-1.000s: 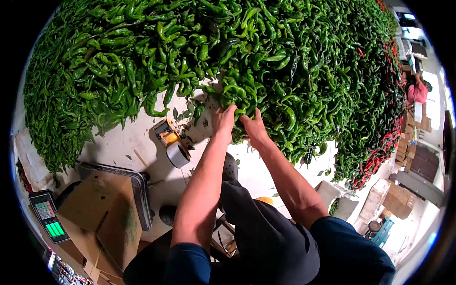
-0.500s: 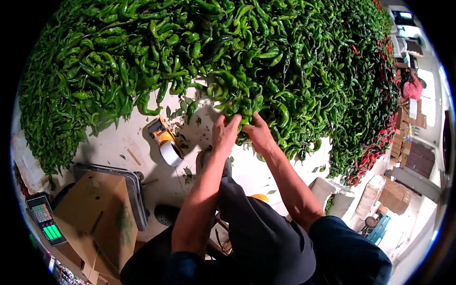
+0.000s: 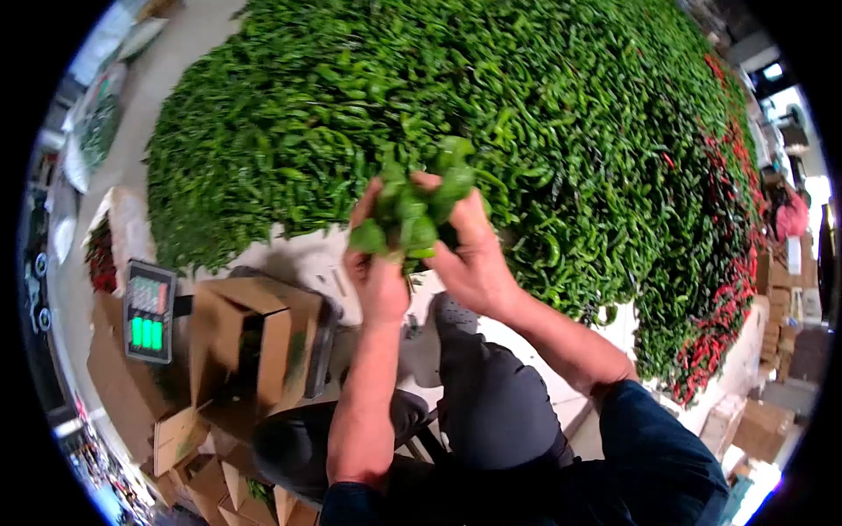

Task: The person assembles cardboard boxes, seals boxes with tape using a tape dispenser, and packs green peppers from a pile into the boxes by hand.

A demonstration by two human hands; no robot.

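Observation:
Between my two hands I hold a bunch of green peppers, raised in front of the big pile of green peppers. My left hand curls around the bunch from the left and below. On the other side my right hand grips the peppers with bent fingers. Some fingertips are hidden behind the peppers, and the bunch is slightly blurred. Red peppers lie along the pile's right edge.
To the left stands an open cardboard box beside a scale display with green digits. More open boxes sit at lower left. Stacked cartons line the right side, and a person in pink is at far right.
Both hands have lifted up from the pile's near edge with peppers in them. The view has swung left, bringing the open box and scale display further into sight.

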